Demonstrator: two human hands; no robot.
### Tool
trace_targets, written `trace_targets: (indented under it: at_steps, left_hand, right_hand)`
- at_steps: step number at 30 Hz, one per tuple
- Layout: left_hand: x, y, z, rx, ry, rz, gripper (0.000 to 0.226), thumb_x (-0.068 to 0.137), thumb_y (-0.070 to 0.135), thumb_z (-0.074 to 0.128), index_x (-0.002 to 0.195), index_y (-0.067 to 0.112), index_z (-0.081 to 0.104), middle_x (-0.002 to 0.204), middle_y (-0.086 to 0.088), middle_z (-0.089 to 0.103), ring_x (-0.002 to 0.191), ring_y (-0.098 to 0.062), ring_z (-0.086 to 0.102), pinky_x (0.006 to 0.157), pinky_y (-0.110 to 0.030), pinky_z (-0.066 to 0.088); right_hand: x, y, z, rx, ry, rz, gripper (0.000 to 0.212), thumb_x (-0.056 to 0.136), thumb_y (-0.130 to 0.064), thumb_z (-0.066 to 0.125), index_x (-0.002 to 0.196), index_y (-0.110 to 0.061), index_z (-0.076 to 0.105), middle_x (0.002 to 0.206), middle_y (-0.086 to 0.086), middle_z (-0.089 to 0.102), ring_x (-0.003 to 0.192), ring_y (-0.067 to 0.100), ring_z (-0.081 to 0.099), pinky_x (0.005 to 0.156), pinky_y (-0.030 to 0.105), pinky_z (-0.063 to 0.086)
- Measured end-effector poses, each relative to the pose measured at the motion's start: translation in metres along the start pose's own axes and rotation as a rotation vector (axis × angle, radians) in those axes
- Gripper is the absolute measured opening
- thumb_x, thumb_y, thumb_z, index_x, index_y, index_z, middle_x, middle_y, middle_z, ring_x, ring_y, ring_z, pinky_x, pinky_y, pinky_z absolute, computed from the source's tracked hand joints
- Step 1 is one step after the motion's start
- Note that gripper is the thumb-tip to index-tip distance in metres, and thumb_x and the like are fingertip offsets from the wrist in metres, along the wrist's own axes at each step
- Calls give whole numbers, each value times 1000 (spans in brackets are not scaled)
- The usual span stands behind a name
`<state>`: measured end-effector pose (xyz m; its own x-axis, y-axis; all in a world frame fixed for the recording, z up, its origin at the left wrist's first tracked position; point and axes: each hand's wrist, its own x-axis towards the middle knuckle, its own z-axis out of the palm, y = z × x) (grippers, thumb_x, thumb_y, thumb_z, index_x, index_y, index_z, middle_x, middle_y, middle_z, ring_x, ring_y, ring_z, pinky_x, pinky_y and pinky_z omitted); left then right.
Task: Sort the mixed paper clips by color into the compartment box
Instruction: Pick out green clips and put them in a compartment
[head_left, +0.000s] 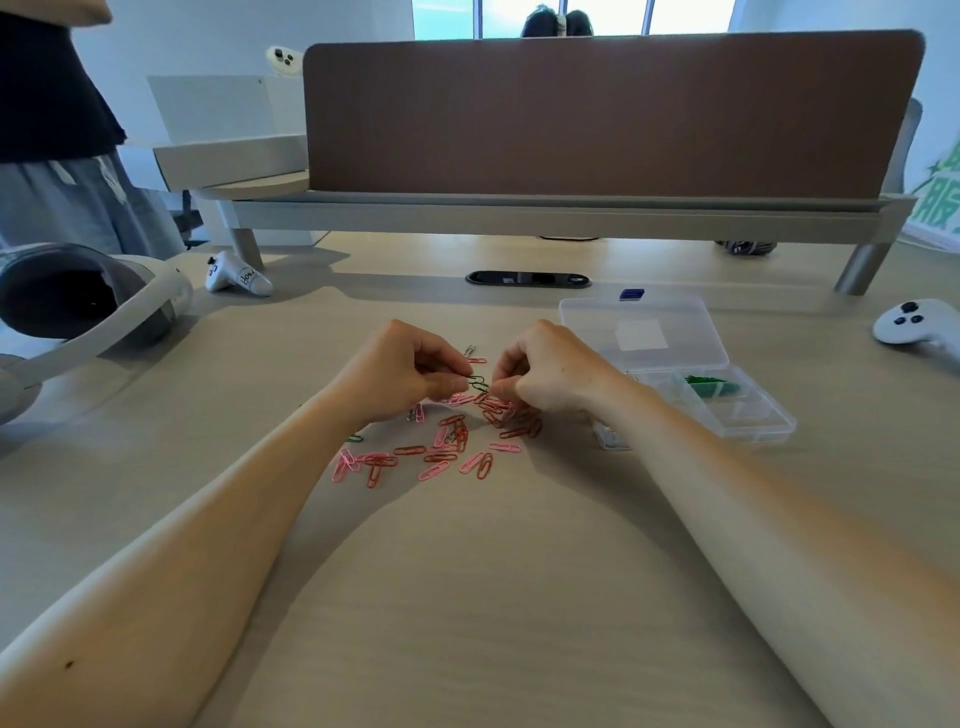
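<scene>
Head view: both hands work together above the heap of clips. The left hand (405, 371) and the right hand (550, 374) are curled, and their fingers (452, 383) are narrowed to a pinch on one dark green paper clip (477, 381), which spans the small gap between the two sets of fingertips, raised just off the worktop (467, 597). Each hand appears to hold one end. In my judgement, this two-handed hold serves to free the clip from another one hooked into it. The frame is too small to show whether a second clip is attached.

Directly beneath and just nearer than the fingers lies the unsorted heap of pink and red paper clips (447, 447), spread flat so that single colours can be picked out. One stray green clip (355, 439) lies below the left wrist. A silver clip (470, 349) lies just beyond the fingers.

The clear compartment box (769, 421) stands to the right of the right-hand fingers, near the right forearm, with its lid (587, 322) folded back flat for free access. One far compartment already holds sorted green clips (709, 388), and this is the likely destination for the held clip.

Progress estimate: green is nearly sorted, while pink and red are not yet started.
</scene>
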<state>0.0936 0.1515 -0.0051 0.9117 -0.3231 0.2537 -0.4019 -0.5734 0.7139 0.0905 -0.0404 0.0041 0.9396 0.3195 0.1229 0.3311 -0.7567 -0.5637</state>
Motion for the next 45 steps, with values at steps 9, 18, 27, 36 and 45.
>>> trace_targets:
  at_steps: [9, 18, 27, 36, 45]
  left_hand:
    - [0, 0, -1, -58, -15, 11, 14, 77, 6, 77, 90, 10, 75, 78, -3, 74, 66, -11, 70, 68, -19, 57]
    - [-1, 1, -4, -28, -47, 57, 14, 80, 6, 73, 94, 6, 74, 80, -7, 74, 64, -10, 69, 64, -16, 54]
    - [-19, -20, -62, 310, -121, -98, 10, 75, 24, 79, 84, 25, 74, 83, 11, 72, 75, -1, 65, 73, -17, 51]
    - [-42, -27, -68, 497, -280, -165, 7, 78, 21, 78, 84, 23, 74, 83, 7, 69, 74, -8, 55, 64, -13, 42]
    - [-38, -41, -92, 496, -2, -200, 6, 83, 13, 71, 87, 16, 69, 80, 1, 69, 76, -15, 64, 80, -30, 53]
  right_hand:
    - [1, 0, 6, 196, -6, 50, 11, 84, -9, 72, 74, -14, 71, 74, 8, 73, 67, 20, 72, 73, 38, 61]
    - [1, -6, 9, 299, 29, -12, 13, 81, -6, 76, 94, -3, 74, 74, 13, 74, 63, 23, 72, 65, 33, 61]
    - [7, -18, 17, 145, 47, -78, 5, 84, -11, 74, 89, -10, 75, 69, 7, 72, 56, 11, 66, 62, 21, 57]
    - [5, -34, 29, 112, 24, -148, 3, 84, -13, 73, 86, -12, 75, 66, -1, 70, 57, 8, 64, 63, 17, 53]
    - [3, -35, 27, 88, -1, -136, 3, 86, -13, 72, 84, -15, 73, 63, -12, 62, 58, 3, 60, 59, 14, 47]
